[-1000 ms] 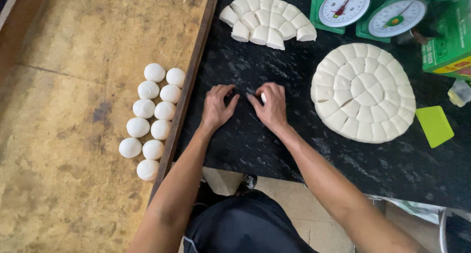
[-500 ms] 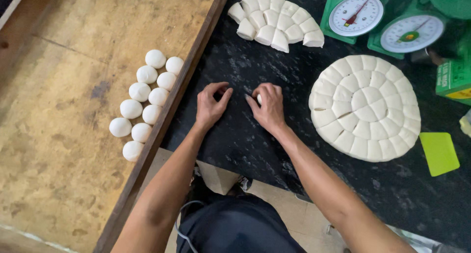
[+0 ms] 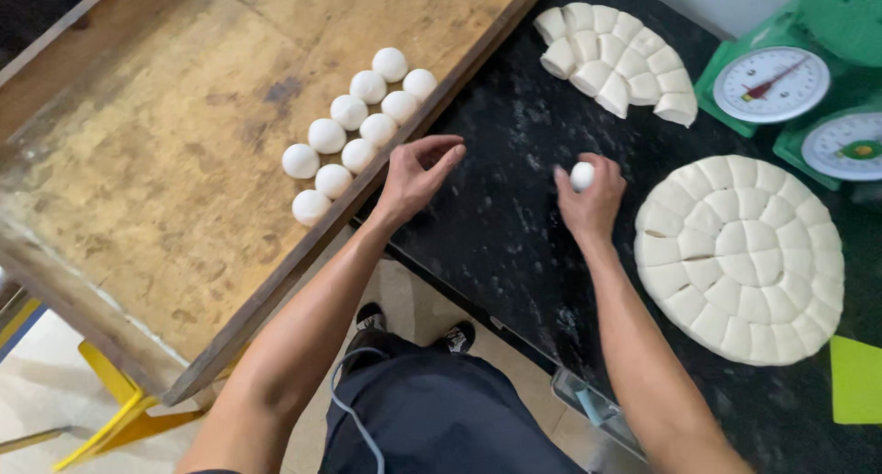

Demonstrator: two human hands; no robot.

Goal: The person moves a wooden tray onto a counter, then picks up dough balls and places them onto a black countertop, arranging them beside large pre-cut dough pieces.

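My right hand (image 3: 588, 201) is raised just above the black counter (image 3: 501, 208) with a small round white dough ball (image 3: 582, 175) held in its fingers. My left hand (image 3: 418, 174) hovers at the counter's left edge, fingers curled and apart; I see nothing in it. Beside it, several rolled dough balls (image 3: 354, 134) lie in two rows on the wooden tray (image 3: 165, 180). A round slab of dough cut into squares (image 3: 740, 253) lies to the right of my right hand.
A partial slab of cut dough pieces (image 3: 620, 61) lies at the back of the counter. Two green dial scales (image 3: 776, 84) stand at the back right. A green plastic scraper (image 3: 856, 379) lies at the right edge. A yellow stand (image 3: 110, 405) shows under the tray.
Both hands were pressed together on the counter rolling dough. They have since lifted and separated; the right hand now holds a finished ball and the left has moved toward the tray.
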